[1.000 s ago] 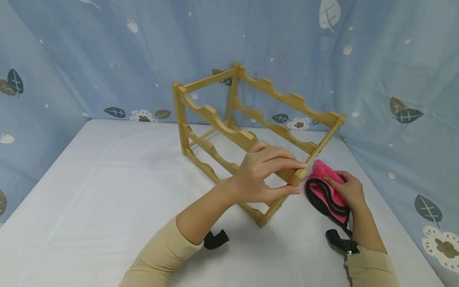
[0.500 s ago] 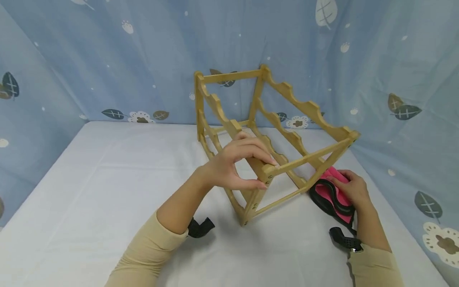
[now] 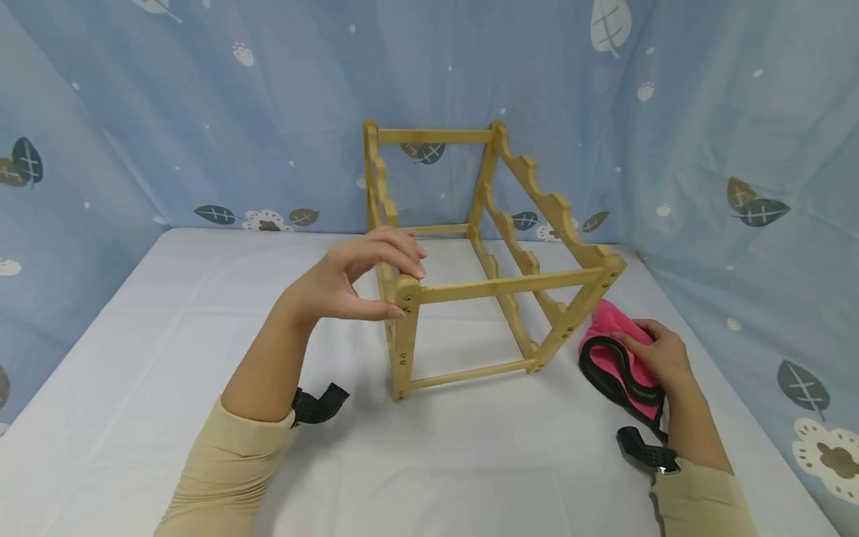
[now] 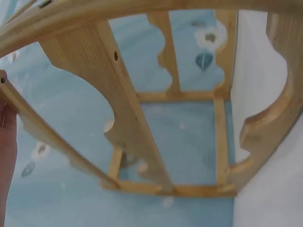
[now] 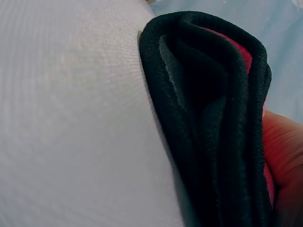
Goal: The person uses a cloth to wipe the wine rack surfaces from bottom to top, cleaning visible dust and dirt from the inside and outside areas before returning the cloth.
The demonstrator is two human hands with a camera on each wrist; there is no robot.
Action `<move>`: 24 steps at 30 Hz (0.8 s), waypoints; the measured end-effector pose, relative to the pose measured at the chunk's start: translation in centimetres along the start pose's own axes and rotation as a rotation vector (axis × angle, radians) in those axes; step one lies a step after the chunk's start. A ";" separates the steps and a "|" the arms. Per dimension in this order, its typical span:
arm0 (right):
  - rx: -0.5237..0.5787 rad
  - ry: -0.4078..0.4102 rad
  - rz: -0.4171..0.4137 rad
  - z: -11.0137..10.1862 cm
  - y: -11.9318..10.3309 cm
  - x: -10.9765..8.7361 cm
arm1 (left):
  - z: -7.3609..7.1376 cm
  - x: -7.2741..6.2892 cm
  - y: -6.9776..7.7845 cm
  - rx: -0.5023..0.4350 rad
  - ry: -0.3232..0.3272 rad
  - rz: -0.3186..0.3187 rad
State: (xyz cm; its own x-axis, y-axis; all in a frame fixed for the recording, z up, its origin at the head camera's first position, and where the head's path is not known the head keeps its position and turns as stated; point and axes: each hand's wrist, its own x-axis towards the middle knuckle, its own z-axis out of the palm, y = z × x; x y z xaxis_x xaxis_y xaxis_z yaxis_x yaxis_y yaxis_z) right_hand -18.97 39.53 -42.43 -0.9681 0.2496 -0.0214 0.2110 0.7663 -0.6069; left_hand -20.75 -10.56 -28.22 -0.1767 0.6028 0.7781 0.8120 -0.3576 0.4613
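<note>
Wooden rack [image 3: 510, 286] on the counter [image 3: 134, 373], likely light, stiff, best held by a post [image 3: 405, 344], is pinched at its near-left top corner by the left hand's [image 3: 345, 277] fingers, while soft-looking pink-and-black cloth [image 3: 614, 362] beside it is clamped by the right hand's [image 3: 660, 356]

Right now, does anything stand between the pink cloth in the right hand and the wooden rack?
Nothing visible: the head view shows only white tabletop between the pink cloth and the wooden rack. The left hand grips the rack's opposite front corner, outside that gap.
</note>
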 end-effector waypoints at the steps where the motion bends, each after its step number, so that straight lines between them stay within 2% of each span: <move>1: -0.001 0.001 -0.003 -0.1 0.0 0.0 | -0.4 -0.6 0.2 -0.002 0.016 -0.012; 6: -0.023 0.002 -0.008 -0.3 0.0 -0.1 | -2.0 -3.1 1.1 0.008 0.091 -0.082; 9: -0.060 0.001 -0.004 -0.5 -0.2 -0.4 | -2.2 -3.6 1.1 -0.002 0.120 -0.106; 12: -0.118 -0.020 -0.013 -0.6 -0.8 -0.7 | -1.9 -3.7 1.1 0.000 0.146 -0.092; 18: -0.275 -0.032 -0.012 -0.2 -1.8 -0.6 | -1.1 -3.8 1.5 0.124 0.192 -0.051; 24: -0.236 0.011 -0.013 0.0 -2.2 -0.7 | -1.1 -3.8 2.4 0.324 0.180 -0.052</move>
State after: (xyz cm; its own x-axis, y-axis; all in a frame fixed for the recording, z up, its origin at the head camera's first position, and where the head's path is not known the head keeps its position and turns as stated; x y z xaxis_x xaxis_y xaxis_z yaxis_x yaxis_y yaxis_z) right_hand -18.71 37.64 -41.08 -0.9697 0.2442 -0.0048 0.2252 0.8864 -0.4044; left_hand -18.76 -14.42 -29.60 -0.2937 0.4690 0.8330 0.9283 -0.0679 0.3656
